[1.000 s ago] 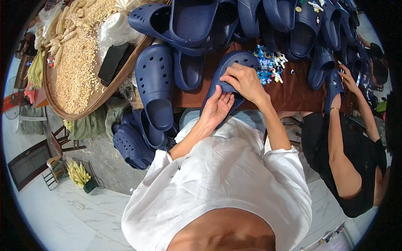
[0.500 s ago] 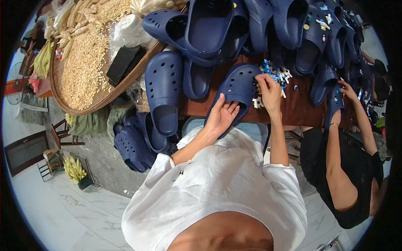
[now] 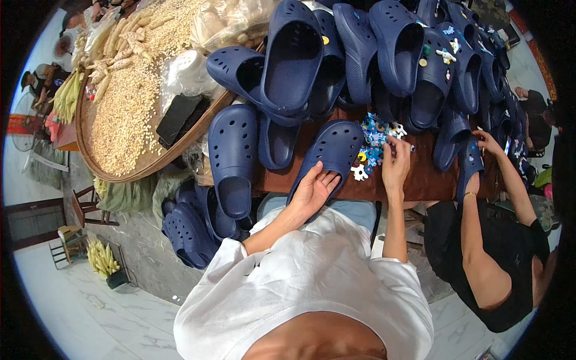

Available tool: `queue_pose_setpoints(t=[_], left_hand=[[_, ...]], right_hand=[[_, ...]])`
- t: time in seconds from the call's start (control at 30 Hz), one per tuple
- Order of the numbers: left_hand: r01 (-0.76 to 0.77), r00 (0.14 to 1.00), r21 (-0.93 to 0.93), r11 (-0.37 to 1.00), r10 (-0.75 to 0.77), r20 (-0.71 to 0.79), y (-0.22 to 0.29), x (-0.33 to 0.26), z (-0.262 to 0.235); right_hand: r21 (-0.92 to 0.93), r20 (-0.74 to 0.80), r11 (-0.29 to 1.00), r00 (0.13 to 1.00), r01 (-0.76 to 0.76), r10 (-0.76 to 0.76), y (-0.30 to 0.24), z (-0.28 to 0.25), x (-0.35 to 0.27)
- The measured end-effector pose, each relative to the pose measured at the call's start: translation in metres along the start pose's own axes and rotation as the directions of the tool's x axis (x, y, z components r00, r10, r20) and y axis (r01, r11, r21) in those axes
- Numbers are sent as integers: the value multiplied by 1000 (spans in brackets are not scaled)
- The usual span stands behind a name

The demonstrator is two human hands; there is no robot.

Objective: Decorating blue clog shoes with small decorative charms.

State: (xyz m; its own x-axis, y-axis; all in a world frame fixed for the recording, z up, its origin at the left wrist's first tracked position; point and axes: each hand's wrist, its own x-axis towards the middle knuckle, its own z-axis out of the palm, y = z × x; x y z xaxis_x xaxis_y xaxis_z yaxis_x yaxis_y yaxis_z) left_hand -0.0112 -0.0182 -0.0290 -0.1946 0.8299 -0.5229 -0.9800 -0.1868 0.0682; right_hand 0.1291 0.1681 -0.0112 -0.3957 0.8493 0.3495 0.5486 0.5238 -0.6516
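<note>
My left hand [image 3: 313, 191] grips a navy clog [image 3: 336, 141] by its opening, thumb on the upper and fingers tucked inside. The clog's toe points away from me, its upper dotted with round holes. Beside it on the brown tabletop lies a pile of small colourful shoe charms [image 3: 373, 143], mostly blue, with white and yellow ones. A white charm [image 3: 359, 173] sits at the pile's near edge. My right hand [image 3: 396, 168] is at the pile's right side, fingers bent together in a pinch. Whatever lies between its fingertips is hidden.
More navy clogs [image 3: 233, 157] stand left and are heaped [image 3: 291, 63] behind; several [image 3: 433, 78] carry charms. At far left is a round tray [image 3: 120, 135] of pale kernels with a black phone-like slab [image 3: 182, 120]. On the right, a co-worker's hand [image 3: 489, 143] works at another clog [image 3: 470, 162].
My right hand has moved from the clog's right edge over to the charm pile. My left hand still holds the clog. The view has shifted, so the table appears lower.
</note>
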Motion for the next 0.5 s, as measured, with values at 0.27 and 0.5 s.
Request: queue_pose_setpoints(t=[0.27,0.5], left_hand=[[-5,1000,-62,998,7,29,6,-10,19],[108,979,-221,969,-65,193,16,-25,65]], right_hand=[[476,243,864,969,-168,54,-59,9,-81],[449,398,878,917,-168,-29,-65,14,-104]])
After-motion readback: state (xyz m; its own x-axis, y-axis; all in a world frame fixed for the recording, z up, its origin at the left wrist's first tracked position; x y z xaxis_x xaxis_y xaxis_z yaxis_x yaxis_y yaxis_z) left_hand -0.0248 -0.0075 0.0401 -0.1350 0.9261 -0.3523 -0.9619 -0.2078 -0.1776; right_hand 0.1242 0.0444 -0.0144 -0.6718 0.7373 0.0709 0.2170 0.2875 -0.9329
